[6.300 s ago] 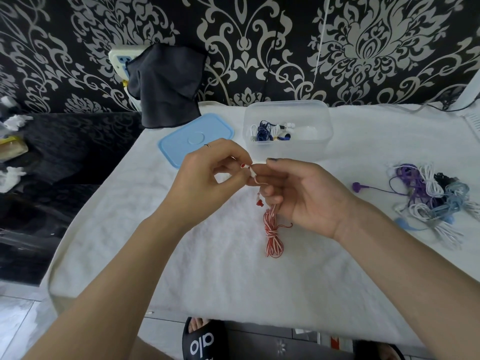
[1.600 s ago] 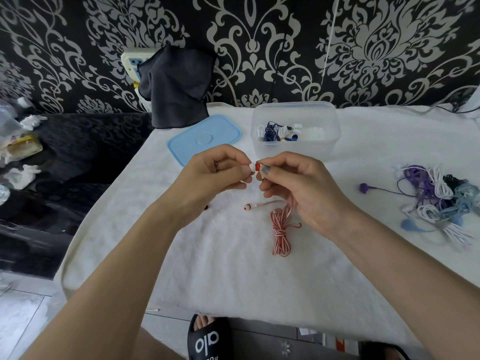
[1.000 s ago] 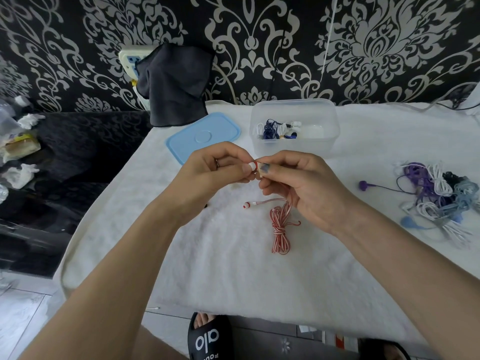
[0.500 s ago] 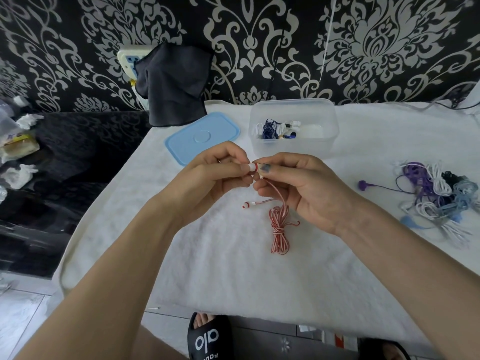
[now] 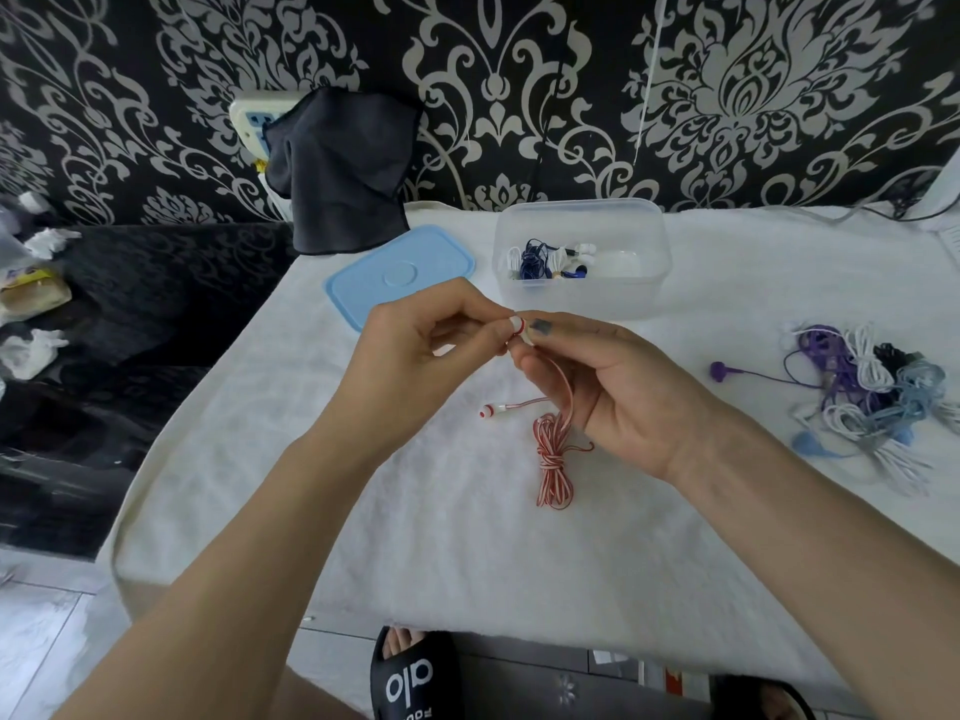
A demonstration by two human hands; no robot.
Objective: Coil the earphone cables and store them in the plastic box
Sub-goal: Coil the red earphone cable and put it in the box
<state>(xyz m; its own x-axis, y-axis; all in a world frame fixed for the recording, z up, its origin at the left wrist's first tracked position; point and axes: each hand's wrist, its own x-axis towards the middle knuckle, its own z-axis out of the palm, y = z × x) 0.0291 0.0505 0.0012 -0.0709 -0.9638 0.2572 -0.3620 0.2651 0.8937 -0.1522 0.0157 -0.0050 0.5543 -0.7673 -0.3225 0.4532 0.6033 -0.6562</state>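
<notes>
- The left hand (image 5: 415, 356) and the right hand (image 5: 618, 387) meet fingertip to fingertip, both pinching one small white-and-red earbud (image 5: 519, 324) between thumb and forefinger; the other fingers curl loosely.
- From that pinch a thin red-and-white striped cable (image 5: 563, 387) runs down under the right fingers to a coiled bundle (image 5: 553, 462), knotted round its middle and lying on the fluffy white towel (image 5: 441, 511) just below the right palm.
- The second earbud (image 5: 491, 410) lies on the towel below the left fingertips, apart from them.
- Beyond the fingertips stands a clear plastic box (image 5: 582, 298) with rounded corners, holding blue and white earphones; its flat pale-blue lid (image 5: 400, 275) lies beyond the left knuckles.
- Well to the right of the right hand sits a tangled heap of earphones (image 5: 862, 387), purple, white, blue and black; single cables there are hard to tell apart.
- How the earbud sits between the fingertips is mostly hidden.
- Compared with half a second ago the pinch and the bundle are nearly unchanged.
</notes>
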